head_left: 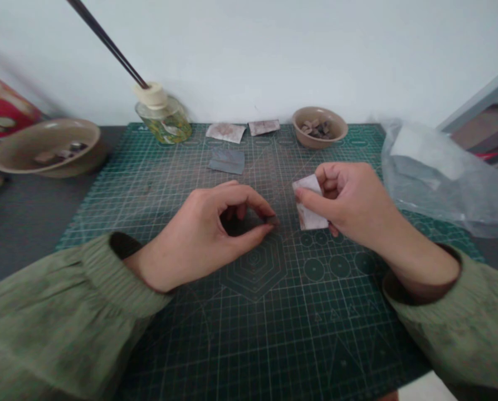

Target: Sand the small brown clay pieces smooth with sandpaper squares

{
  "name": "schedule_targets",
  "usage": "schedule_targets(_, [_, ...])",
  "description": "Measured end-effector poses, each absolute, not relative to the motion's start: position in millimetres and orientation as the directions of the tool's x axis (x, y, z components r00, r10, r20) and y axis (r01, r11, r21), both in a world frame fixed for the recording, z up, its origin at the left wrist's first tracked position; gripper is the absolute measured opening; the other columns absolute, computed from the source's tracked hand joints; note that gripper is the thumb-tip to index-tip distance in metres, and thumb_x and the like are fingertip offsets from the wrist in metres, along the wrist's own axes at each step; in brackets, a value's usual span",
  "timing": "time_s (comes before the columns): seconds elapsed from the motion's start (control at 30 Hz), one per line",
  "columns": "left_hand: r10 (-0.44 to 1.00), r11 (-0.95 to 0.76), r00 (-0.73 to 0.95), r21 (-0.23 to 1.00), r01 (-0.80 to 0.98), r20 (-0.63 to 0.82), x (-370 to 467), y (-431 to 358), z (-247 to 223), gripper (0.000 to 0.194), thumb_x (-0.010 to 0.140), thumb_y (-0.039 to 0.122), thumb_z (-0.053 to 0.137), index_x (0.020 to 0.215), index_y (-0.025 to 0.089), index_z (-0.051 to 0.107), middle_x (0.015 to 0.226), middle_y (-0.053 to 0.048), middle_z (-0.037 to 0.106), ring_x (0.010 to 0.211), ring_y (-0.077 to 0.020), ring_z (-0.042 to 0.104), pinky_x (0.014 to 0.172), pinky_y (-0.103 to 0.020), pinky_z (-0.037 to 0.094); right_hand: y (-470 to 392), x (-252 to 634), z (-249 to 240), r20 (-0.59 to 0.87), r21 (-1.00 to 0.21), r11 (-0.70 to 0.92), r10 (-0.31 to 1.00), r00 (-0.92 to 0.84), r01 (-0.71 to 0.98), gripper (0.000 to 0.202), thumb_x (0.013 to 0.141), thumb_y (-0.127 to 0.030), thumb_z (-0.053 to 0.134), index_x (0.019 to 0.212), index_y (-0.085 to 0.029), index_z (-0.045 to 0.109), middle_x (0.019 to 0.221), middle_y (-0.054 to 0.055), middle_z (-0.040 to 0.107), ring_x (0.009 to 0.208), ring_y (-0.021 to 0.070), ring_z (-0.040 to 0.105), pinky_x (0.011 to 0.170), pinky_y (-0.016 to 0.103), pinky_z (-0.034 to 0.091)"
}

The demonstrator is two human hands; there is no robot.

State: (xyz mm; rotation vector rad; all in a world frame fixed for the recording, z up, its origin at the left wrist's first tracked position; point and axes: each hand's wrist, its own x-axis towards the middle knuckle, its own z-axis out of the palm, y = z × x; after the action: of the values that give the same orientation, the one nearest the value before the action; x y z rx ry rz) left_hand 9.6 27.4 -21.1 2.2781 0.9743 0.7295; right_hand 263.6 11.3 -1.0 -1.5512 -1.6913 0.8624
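1. Fingers of the left hand (203, 234): thumb and forefinger closed at the tips on a small piece (273, 220); the remaining fingers are curled and partly hidden.
2. Fingers of the right hand (357, 200): closed on a folded paper (311, 218), its upper face pressed by the thumb.
3. Relation: the piece is held just left of the paper, nearer the left hand, with a narrow gap between. The paper's long axis is set roughly far-to-near; that of the piece cannot be told, being largely covered.
4. Piece: brownish, small; material not discernible.
5. Paper: whitish, thin, brown-stained, about rectangular.
6. Mat (215, 351): dark green, printed with pale grid, circles and nested hexagons.
7. Small bowl (316, 142): tan, round, set at the mat's far edge; rough brown lumps are held.
8. Large bowl (79, 161): tan, glossy, placed at far left; a few blocks are contained.
9. Grey sheet (227, 161): flat, dull; two stained scraps (226, 132) are laid behind.
10. Bottle (165, 125): clear, leaf-patterned, cream-necked, fitted with dark sticks.
11. Bag (433, 184): clear plastic, crumpled, at right.
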Motion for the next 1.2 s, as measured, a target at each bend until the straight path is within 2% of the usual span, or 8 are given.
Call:
schedule_targets(0.17, [0.548,-0.833,0.676,0.398,0.386,0.493,5,28,-13,0.027,0.102,0.011,0.064,0.119,0.026,0.079,0.113,-0.006,0.077,0.103,-0.0243,0.069,0.092,-0.042,0.055,13,264,-2,0.062,-0.83,0.087,0.996,-0.063,0.552,0.027,0.09,-0.028,0.081,0.074,-0.021,0.061,0.057,-0.001,0.065,0.046,0.0114,0.053,0.044,0.026,0.031])
schedule_targets(0.3, [0.406,-0.903,0.822,0.039,0.427,0.4,1,28,-8,0.036,0.096,0.005,0.057,0.12,0.022,0.078,0.116,-0.01,0.077,0.102,-0.0302,0.068,0.086,-0.046,0.054,14,266,-4,0.091,-0.81,0.118,0.993,-0.076,0.575,0.027,0.09,-0.03,0.081,0.073,-0.022,0.061,0.058,0.0,0.065,0.051,0.0125,0.053,0.048,0.027,0.031])
schedule_targets(0.4, [0.387,-0.903,0.855,-0.045,0.427,0.346,1,26,-6,0.037,0.093,0.005,0.056,0.118,0.02,0.078,0.116,-0.011,0.077,0.102,-0.0312,0.069,0.083,-0.046,0.054,14,267,-5,0.093,-0.807,0.121,0.993,-0.078,0.577,0.026,0.091,-0.031,0.08,0.075,-0.021,0.063,0.061,0.001,0.066,0.052,0.0128,0.054,0.049,0.027,0.032])
schedule_targets(0.5, [0.459,-0.88,0.82,0.052,0.471,0.343,3,22,-7,0.041,0.094,0.002,0.051,0.118,0.021,0.078,0.115,-0.01,0.075,0.101,-0.0282,0.07,0.083,-0.043,0.056,13,267,-5,0.097,-0.808,0.124,0.992,-0.078,0.575,0.024,0.092,-0.031,0.08,0.076,-0.02,0.064,0.061,0.001,0.067,0.052,0.0126,0.054,0.048,0.027,0.032])
schedule_targets(0.7, [0.636,-0.771,0.547,0.462,0.437,0.544,11,18,-13,0.031,0.106,0.014,0.064,0.129,0.029,0.079,0.115,-0.006,0.073,0.105,-0.0212,0.071,0.089,-0.037,0.061,10,265,-4,0.052,-0.893,0.087,0.994,-0.092,0.441,0.026,0.093,-0.032,0.082,0.08,-0.021,0.063,0.06,-0.001,0.068,0.043,0.0109,0.054,0.039,0.025,0.033])
schedule_targets(0.83, [0.782,-0.581,0.495,0.73,0.359,0.379,12,20,-18,0.014,0.105,0.025,0.073,0.117,0.024,0.079,0.111,-0.006,0.08,0.097,-0.0201,0.077,0.083,-0.034,0.065,7,264,-2,0.008,-0.956,0.051,0.989,-0.151,0.289,0.031,0.093,-0.041,0.086,0.083,-0.023,0.063,0.063,-0.003,0.071,0.039,0.0116,0.055,0.032,0.024,0.039])
schedule_targets(1.07, [0.71,-0.645,0.643,0.632,0.429,0.289,9,28,-19,0.031,0.097,0.024,0.079,0.127,0.027,0.082,0.109,-0.005,0.082,0.097,-0.021,0.076,0.087,-0.036,0.062,7,263,0,-0.005,-0.964,0.028,0.993,-0.121,0.266,0.027,0.092,-0.035,0.086,0.081,-0.023,0.065,0.061,-0.003,0.07,0.037,0.0107,0.053,0.03,0.023,0.039])
schedule_targets(1.2, [0.627,-0.713,0.731,0.574,0.402,0.268,5,30,-15,0.021,0.1,0.02,0.074,0.116,0.028,0.085,0.108,-0.003,0.082,0.101,-0.0201,0.074,0.089,-0.034,0.06,7,264,-1,-0.007,-0.962,0.029,0.991,-0.131,0.27,0.029,0.093,-0.038,0.087,0.082,-0.022,0.065,0.063,-0.002,0.072,0.037,0.0104,0.053,0.03,0.023,0.039])
